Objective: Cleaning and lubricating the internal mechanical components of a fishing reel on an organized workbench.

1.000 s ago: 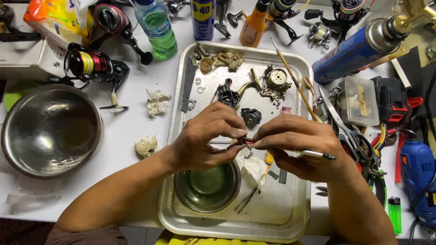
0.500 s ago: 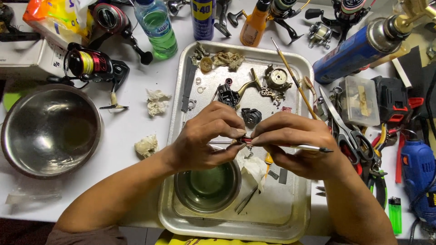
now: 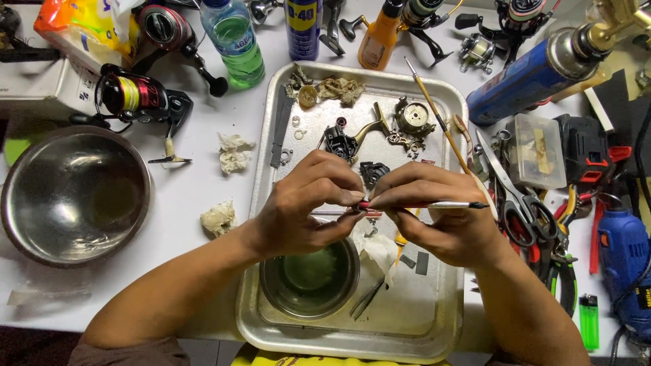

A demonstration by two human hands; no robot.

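While we hold both hands together over the tray, the lines below run outward from them.

Left hand: our left hand [image 3: 308,207] has thumb and fingertips pinched on something very small at the tip of a slim tool; what the piece is, we cannot tell.
Right hand: our right hand [image 3: 441,217] is clamped on a thin brush [image 3: 434,205] with a red and pale handle, lying level, its dark tip pointing right past the fingers.
Where they meet: fingertips of both hands touch above the middle of the metal tray [image 3: 434,325].
Under the hands: a small steel bowl [image 3: 310,276] with greenish liquid sits in the tray, a crumpled white tissue [image 3: 378,252] just beside it.
Far end of tray: dark reel parts [image 3: 342,142] and a round geared part [image 3: 413,116] lie spread out.
Left on the worktop: a large steel bowl [image 3: 71,196], a fishing reel [image 3: 132,98] with yellow line, and a green bottle [image 3: 234,44].
Right on the worktop: scissors [image 3: 519,196], a blue gas canister [image 3: 536,74], a blue drill [image 3: 627,261], a green lighter [image 3: 588,322].
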